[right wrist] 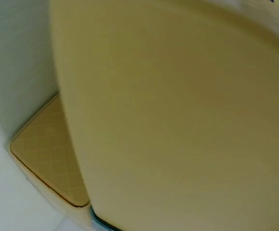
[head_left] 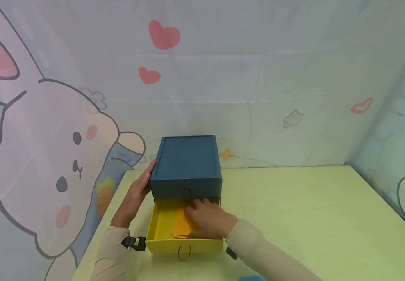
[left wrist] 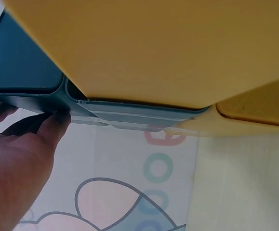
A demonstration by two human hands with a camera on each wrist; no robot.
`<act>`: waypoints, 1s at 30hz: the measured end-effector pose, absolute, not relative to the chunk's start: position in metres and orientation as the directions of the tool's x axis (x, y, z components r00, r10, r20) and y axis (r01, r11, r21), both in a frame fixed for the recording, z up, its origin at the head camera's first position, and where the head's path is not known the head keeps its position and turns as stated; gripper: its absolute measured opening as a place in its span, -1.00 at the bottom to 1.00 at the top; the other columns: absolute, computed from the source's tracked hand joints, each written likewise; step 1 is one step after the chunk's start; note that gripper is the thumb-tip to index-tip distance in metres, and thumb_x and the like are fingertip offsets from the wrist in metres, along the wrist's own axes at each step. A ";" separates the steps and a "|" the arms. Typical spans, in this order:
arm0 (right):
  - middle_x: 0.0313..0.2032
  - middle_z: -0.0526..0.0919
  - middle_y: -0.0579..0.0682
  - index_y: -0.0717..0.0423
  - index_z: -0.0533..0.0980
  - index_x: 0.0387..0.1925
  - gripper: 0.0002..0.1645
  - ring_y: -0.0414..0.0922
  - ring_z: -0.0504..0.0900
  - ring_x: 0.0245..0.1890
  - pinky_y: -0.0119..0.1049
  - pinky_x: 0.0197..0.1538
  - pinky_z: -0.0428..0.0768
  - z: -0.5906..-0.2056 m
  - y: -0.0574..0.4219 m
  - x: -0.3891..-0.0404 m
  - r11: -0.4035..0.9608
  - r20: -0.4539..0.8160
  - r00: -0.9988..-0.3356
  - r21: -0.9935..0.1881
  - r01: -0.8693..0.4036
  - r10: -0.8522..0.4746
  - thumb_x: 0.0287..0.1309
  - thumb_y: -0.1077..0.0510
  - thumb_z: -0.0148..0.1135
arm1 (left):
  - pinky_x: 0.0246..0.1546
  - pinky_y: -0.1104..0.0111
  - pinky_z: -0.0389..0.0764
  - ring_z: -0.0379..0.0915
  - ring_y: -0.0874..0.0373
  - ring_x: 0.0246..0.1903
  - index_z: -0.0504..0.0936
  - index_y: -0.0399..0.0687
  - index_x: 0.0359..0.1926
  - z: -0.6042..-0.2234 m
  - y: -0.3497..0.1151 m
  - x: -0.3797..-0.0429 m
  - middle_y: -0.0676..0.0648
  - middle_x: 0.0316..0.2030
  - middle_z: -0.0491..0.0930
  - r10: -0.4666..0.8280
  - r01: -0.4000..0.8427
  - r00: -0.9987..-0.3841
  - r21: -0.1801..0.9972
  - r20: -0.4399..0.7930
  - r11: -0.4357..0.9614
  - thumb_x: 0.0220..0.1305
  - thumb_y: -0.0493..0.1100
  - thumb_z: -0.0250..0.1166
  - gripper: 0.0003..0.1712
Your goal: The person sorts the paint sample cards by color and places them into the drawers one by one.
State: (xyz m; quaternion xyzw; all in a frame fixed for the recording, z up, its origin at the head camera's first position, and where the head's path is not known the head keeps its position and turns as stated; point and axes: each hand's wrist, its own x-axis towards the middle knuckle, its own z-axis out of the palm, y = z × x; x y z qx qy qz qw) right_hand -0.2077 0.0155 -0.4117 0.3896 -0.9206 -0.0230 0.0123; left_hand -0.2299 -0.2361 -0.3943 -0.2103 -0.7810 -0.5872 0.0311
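Note:
A drawer box with a dark blue upper part (head_left: 188, 158) stands on the table, its yellow lower drawer (head_left: 156, 218) pulled out toward me. Inside that drawer, on the right side, lies an orange envelope-like paper piece (head_left: 180, 224). My right hand (head_left: 209, 219) reaches into the drawer and rests on the orange piece with spread fingers; part of the piece is hidden under it. With extended fingers, my left hand (head_left: 137, 195) touches the left side of the blue part. In the left wrist view the left hand (left wrist: 26, 154) lies against the blue side wall (left wrist: 26, 55).
Small looped pulls sit on both drawer fronts, the yellow one's pull (head_left: 184, 253) hanging in front. A blue item (head_left: 252, 278) is partly visible at the bottom edge. The pale green table (head_left: 293, 210) extends rightward; a printed cloth (head_left: 202, 86) hangs behind.

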 end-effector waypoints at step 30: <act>-0.45 0.73 -0.09 0.07 0.67 -0.33 -0.88 -0.38 0.56 -0.51 -0.64 -0.42 0.58 -0.379 0.029 -0.152 0.260 0.710 -0.550 -0.486 -0.835 -0.439 0.32 0.24 0.26 | 0.51 -0.27 -0.04 -0.22 -0.28 0.59 -0.16 0.05 0.63 -0.393 -0.235 -0.228 -0.15 0.63 -0.23 0.287 0.363 -0.912 0.902 0.292 0.236 0.63 0.16 -0.41 -0.31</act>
